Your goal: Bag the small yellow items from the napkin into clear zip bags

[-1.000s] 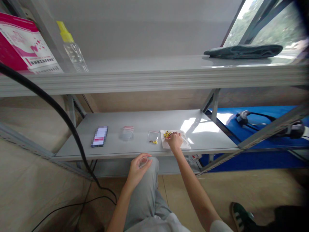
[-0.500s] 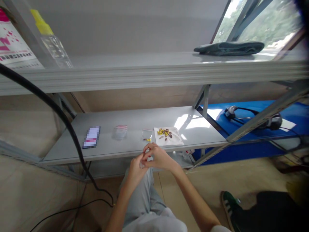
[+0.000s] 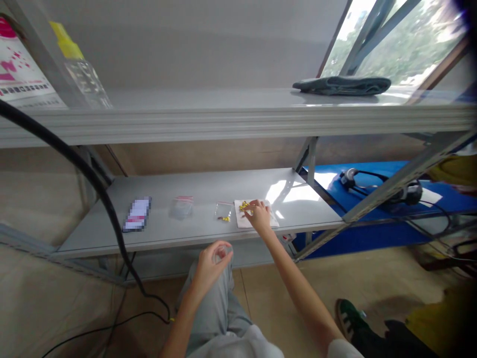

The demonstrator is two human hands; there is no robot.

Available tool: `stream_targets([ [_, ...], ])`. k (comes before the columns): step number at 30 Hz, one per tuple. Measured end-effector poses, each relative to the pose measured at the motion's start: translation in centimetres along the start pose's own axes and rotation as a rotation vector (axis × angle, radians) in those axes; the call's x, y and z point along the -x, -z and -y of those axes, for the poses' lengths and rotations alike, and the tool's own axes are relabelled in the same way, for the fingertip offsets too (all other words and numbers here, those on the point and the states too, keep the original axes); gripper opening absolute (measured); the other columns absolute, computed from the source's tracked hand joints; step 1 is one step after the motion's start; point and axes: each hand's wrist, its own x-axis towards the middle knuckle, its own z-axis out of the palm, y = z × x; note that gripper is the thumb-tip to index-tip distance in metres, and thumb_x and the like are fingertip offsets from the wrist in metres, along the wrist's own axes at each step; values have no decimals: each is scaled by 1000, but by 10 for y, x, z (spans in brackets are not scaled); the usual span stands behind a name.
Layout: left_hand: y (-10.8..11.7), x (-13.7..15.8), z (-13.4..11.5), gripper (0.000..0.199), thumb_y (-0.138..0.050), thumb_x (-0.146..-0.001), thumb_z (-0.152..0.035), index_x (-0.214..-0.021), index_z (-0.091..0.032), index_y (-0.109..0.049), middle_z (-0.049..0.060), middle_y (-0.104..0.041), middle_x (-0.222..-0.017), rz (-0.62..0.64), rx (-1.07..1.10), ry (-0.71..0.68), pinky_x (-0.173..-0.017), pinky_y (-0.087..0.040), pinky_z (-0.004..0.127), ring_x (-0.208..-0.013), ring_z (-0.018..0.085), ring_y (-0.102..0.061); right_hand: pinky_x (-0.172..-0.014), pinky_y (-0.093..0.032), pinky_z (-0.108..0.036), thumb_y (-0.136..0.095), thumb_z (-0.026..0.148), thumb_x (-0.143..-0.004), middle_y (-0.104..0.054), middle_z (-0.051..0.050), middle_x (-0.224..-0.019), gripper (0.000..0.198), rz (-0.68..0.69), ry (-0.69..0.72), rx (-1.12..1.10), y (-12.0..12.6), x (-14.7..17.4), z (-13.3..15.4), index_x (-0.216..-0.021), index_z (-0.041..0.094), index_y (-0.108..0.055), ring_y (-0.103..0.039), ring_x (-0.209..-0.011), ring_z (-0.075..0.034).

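My right hand (image 3: 258, 217) reaches onto the lower shelf (image 3: 208, 226) and rests on a white sheet (image 3: 274, 222) strewn with several small yellow and dark pieces (image 3: 244, 205); its fingertips touch the pieces. Whether it grips one I cannot tell. My left hand (image 3: 211, 262) hovers above my knee, below the shelf edge, fingers curled around a small clear bag (image 3: 223, 251). Another small clear bag (image 3: 223, 212) with yellow pieces inside lies just left of the sheet.
Further left on the lower shelf lie a red-topped zip bag (image 3: 181, 207) and a blurred dark card (image 3: 137, 214). A thick black cable (image 3: 93, 184) hangs at left. The upper shelf holds a bottle (image 3: 80, 69) and folded cloth (image 3: 341, 85). A green shoe (image 3: 350, 318) is at bottom right.
My right hand left the left hand near my knee and went back up to the pieces on the white sheet. The left hand stayed low with the bag.
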Motion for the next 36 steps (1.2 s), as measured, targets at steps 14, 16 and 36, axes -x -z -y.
stream_targets([
  [14,15,2,6,20,-61,-75,-28,-91,-17,-67,1,-63,-76,-23,-28,32,-72,-43,23,-72,14,-56,-83,-33,-38,-63,30,-69,-59,-15,-100,19,-73,-183,148,-33,-20,9,-77,14,-71,-47,-100,-29],
  [16,15,2,5,20,-62,-74,-27,-91,-17,-67,1,-63,-75,-26,-21,41,-72,-43,24,-71,14,-56,-82,-34,-38,-65,29,-67,-60,-16,-100,20,-66,-183,132,-28,-21,11,-77,13,-71,-48,-100,-29],
  [36,1,-4,18,21,-60,-69,-19,-89,-14,-64,5,-67,-84,-155,40,24,-72,-45,25,-76,17,-60,-82,-42,-28,-69,32,-73,-62,-3,-97,9,373,538,-525,48,72,95,-76,26,-74,-56,-89,-15],
])
